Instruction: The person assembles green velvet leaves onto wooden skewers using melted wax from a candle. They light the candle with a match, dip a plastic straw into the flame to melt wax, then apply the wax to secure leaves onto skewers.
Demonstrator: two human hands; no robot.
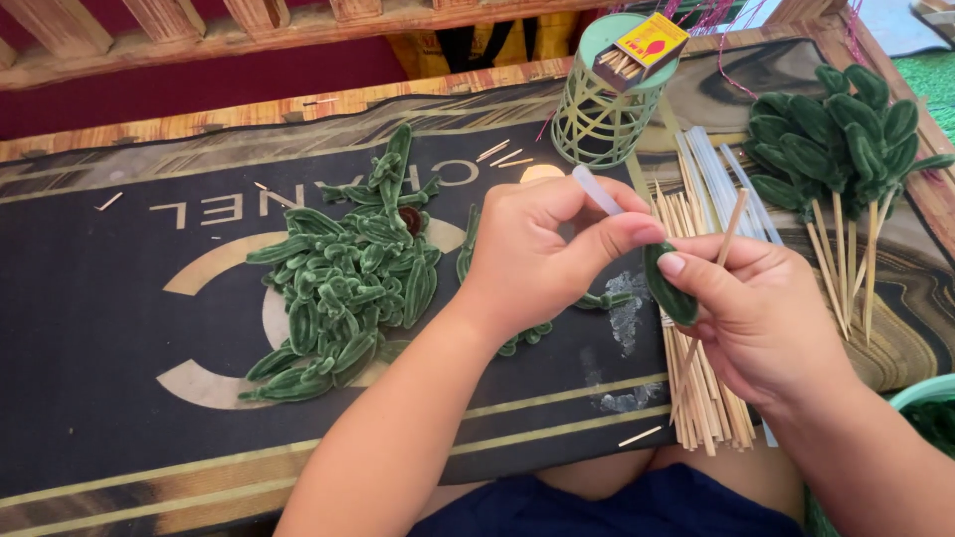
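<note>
Leaves mostly unmounted: large loose pile (pixel 338 288) lies on the mat (pixel 119 328), one finished bunch (pixel 841 129) far right. My left hand (pixel 527 259) pinches a glue stick (pixel 597 189); my right hand (pixel 766 308) grips one green leaf (pixel 669 286) against a skewer (pixel 731 227). Spare skewers (pixel 701 398) lie below.

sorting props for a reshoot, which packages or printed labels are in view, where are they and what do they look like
Small yellow cardboard matchbox with a red picture: on top of the pale green lattice holder, far edge, half open, matchsticks showing.
Large cream printed lettering and ring emblem: on the dark mat, partly under the heap of green velvet leaves.
</note>
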